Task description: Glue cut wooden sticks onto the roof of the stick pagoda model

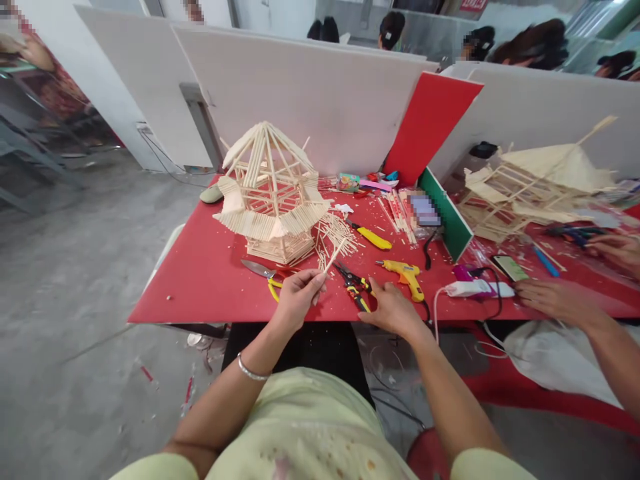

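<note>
My left hand (300, 295) pinches a thin wooden stick (336, 255), which points up and away over the red table. My right hand (395, 310) is spread, its thumb and fingers apart beside the black-and-yellow handles of the cutting pliers (356, 288). The fingertips reach the handle's edge; whether they press on it I cannot tell. Beyond my left hand stands a pavilion model (273, 200) made of wooden sticks. Scissors (265, 272) with yellow handles lie partly behind my left hand. A heap of short cut sticks (337, 233) lies right of the model.
A yellow glue gun (406, 277) and a yellow utility knife (373, 237) lie to the right. Behind them are bundled sticks (400, 217). A green board (447, 213) divides off a co-worker's hands (550, 300), a power strip (477, 289) and another stick model (530, 187).
</note>
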Motion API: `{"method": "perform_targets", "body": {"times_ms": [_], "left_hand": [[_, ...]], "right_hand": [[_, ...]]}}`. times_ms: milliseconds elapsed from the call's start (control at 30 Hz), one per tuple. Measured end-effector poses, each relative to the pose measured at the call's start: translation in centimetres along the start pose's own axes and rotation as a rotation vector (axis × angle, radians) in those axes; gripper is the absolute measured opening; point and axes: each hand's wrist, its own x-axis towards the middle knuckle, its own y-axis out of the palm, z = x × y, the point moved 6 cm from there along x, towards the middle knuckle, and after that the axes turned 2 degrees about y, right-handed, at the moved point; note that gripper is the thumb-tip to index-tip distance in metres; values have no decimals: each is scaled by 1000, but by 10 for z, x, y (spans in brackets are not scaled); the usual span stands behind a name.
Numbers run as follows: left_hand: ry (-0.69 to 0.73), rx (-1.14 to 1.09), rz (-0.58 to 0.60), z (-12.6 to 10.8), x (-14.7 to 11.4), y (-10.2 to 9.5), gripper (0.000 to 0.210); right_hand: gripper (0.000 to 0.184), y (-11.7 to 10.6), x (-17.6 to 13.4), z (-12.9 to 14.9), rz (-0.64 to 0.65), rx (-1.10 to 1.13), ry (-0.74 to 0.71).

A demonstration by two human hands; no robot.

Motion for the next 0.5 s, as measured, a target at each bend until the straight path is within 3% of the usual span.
{"method": "perform_targets", "body": {"times_ms": [133, 233, 333, 367, 433, 500], "left_hand": [[27, -2, -2, -4, -2, 5, 29], [38, -18, 1, -4, 0, 6, 30], [37, -20, 29, -4, 1, 7, 31], [31, -15, 38, -3, 2, 7, 32], [18, -2, 47, -3, 1, 5, 32], [21, 4, 39, -5, 1, 1, 32]], "right_hand": [[71, -2, -7, -16, 18, 407, 73], [57, -1, -27, -9, 89, 856, 14], [61, 5, -53, 21, 333, 1545, -118], [62, 8, -62, 33, 428, 1677, -155], [60, 15, -74, 53, 544, 1743, -172], [63, 23, -75, 61, 494, 1588, -124]]}}
